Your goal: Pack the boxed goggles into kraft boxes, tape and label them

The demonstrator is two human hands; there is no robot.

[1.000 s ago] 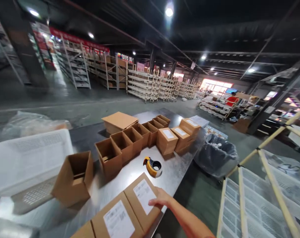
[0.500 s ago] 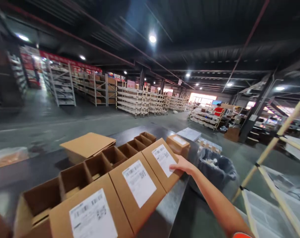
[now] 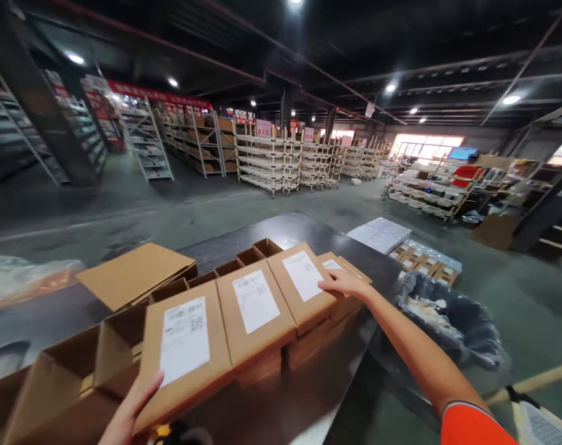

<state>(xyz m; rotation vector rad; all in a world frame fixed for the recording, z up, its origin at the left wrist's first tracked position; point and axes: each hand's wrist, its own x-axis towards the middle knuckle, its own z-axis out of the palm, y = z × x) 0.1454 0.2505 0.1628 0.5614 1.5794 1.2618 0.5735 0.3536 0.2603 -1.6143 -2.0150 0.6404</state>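
Three closed cardboard boxes with white labels sit side by side in a row: a left box (image 3: 146,346), a middle box (image 3: 229,334) and a right box (image 3: 274,272). My left hand (image 3: 135,402) grips the row's left end, its thumb on top of the left box and its other fingers hidden. At the other end, my right hand (image 3: 348,283) is closed over the right box, thumb by the label. Behind the row runs a line of open-topped cardboard boxes (image 3: 60,364). Further labelled boxes (image 3: 355,270) stand just past my right hand.
A black table (image 3: 281,225) lies under the boxes. A brown cardboard piece (image 3: 135,272) rests behind them. Right of the table stands a bag-lined bin (image 3: 470,315), with stacked labelled boxes (image 3: 420,262) beyond. Shelving racks (image 3: 262,161) and a person in red (image 3: 464,176) are farther off.
My left hand has come into view at the row's left end. The labelled row now sits further right along the open boxes, beside the boxes at the right. The camera view has turned too.
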